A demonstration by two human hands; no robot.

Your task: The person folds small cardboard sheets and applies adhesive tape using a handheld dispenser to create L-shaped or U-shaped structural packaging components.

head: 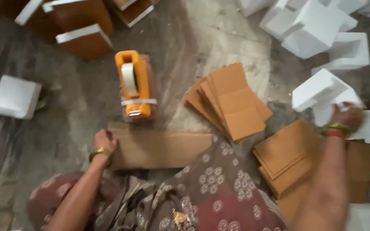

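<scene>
Two hands are busy at once, so I judge the step as a fetching one. My left hand (104,141) rests on the left end of a flat brown cardboard piece (159,148) that lies on the floor (78,98) just in front of my knees; its grip looks narrow, fingers curled over the edge, though I cannot tell if it really pinches the board. My right hand (347,117) reaches far to the right and touches a white foam block (322,95); the picture is blurred there, so I cannot tell whether the grip has closed on it.

As a judgement, the next move calls for a firm hold on the light block and for keeping the cardboard flat.

An orange tape dispenser (132,84) with a white roll stands just behind the cardboard. Two stacks of small brown cardboard sheets (232,100) lie fanned to the right of it, the nearer stack under my right arm. More white foam blocks (317,25) are piled at the top right, one (17,96) lies apart on the left, and brown boxes with white edges (82,38) sit at the top left.
</scene>
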